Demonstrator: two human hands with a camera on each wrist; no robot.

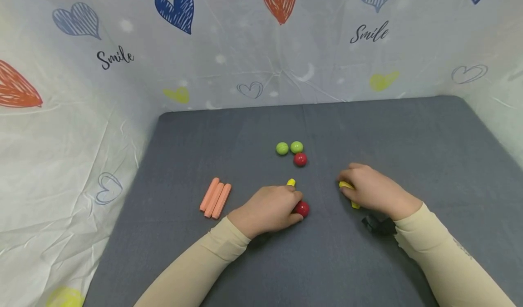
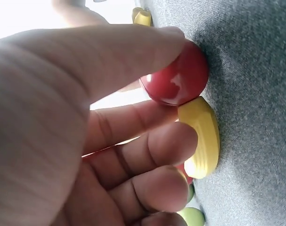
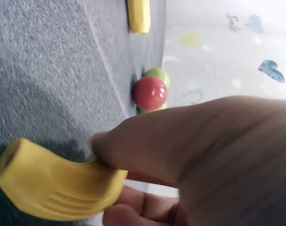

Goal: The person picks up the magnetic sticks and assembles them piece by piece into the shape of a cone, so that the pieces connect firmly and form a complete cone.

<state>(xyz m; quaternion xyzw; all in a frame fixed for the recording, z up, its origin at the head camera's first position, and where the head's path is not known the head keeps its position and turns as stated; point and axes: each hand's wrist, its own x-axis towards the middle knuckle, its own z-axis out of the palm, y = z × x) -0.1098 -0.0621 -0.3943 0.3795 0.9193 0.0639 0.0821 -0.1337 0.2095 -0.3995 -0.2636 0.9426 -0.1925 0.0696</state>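
Observation:
My left hand (image 1: 267, 209) is low over the grey table, pinching a shiny red ball (image 1: 303, 209) between thumb and index finger. In the left wrist view a yellow curved toy piece (image 2: 201, 136) lies against that ball, with the other fingers loosely curled beside it. My right hand (image 1: 373, 189) grips a second yellow curved piece (image 3: 62, 183) by one end. Its free end points toward the wrist-view corner and shows a dark recess. Part of this piece is hidden by the thumb and fingers.
Two green balls (image 1: 282, 148) and another red ball (image 1: 300, 159) sit grouped beyond the hands. To the left, three salmon-coloured sticks (image 1: 215, 199) lie side by side. A white cloth (image 1: 229, 48) printed with hearts hangs behind the grey table (image 1: 229, 134). A black object (image 1: 377, 225) is under the right wrist.

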